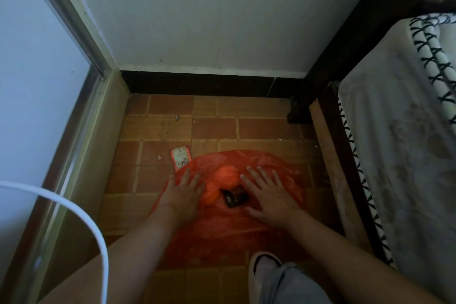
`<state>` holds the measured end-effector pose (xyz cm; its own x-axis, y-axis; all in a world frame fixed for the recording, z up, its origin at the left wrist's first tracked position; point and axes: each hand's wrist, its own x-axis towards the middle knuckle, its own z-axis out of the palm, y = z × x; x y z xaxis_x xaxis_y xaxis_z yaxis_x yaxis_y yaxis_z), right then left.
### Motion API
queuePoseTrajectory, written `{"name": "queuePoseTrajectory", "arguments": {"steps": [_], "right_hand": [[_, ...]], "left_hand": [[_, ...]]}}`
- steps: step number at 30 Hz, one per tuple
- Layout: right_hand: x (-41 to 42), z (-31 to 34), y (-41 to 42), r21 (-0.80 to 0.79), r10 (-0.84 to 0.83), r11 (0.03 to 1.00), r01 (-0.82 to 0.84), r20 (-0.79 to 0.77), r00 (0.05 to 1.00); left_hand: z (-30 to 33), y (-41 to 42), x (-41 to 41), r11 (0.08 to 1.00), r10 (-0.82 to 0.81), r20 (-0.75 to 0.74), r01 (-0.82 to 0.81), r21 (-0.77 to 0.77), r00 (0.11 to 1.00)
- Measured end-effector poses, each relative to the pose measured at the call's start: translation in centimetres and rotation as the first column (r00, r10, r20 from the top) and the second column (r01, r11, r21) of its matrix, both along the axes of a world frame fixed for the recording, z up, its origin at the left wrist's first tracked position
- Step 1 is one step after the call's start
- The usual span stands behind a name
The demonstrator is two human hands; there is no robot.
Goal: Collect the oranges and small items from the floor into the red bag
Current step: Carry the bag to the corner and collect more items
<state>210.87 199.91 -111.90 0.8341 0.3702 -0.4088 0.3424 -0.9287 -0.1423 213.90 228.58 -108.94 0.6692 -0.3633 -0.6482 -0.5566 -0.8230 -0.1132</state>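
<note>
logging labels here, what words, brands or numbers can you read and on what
Nothing reads clearly.
Small packet on the floor beside the red bag: dark marks that may be digits, too blurred to quote.
Dark packet on the bag between the hands: pale print, too blurred to read.

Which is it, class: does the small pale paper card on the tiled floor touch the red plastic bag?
Touching. In the head view the pale paper card has its lower corner meeting the red plastic bag's edge, no floor visible between.

Dim, daylight from the glass door [32, 76] at left; floor [172, 128] in shadow, soft focus, wide-angle bending at edges.
</note>
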Motion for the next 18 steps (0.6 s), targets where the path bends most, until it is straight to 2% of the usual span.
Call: {"name": "queuePoseTrajectory", "arguments": {"steps": [6, 9, 13, 15, 18], "right_hand": [[0.4, -0.2, -1.9, -0.103, -0.196, 0.976, 0.190, -0.055, 0.979], [0.4, 0.2, -1.6, -0.061, -0.241, 0.969, 0.241, -0.001, 0.970], [-0.2, 0.3, 0.4, 0.094, -0.054, 0.995, 0.038, 0.181, 0.982], [-0.6, -0.3, 0.9, 0.078, 0.027, 0.996, -0.037, 0.126, 0.992], [-1.3, -1.2, -0.5, -0.027, 0.048, 0.998, -0.051, -0.080, 0.996]], "left_hand": [[-1.2, 0.6, 0.7, 0.988, 0.145, 0.004, -0.145, 0.054, 0.989], [-1.0, -0.5, 0.8, 0.986, 0.167, 0.039, -0.167, 0.002, 0.985], [-1.2, -2.2, 0.4, 0.985, 0.155, 0.008, -0.154, -0.074, 0.988], [-1.6, -2.3, 0.1, 0.991, 0.127, -0.063, -0.130, -0.040, 0.990], [-2.3, -1.6, -0.5, 0.994, 0.102, -0.091, -0.098, 0.049, 0.991]]}}
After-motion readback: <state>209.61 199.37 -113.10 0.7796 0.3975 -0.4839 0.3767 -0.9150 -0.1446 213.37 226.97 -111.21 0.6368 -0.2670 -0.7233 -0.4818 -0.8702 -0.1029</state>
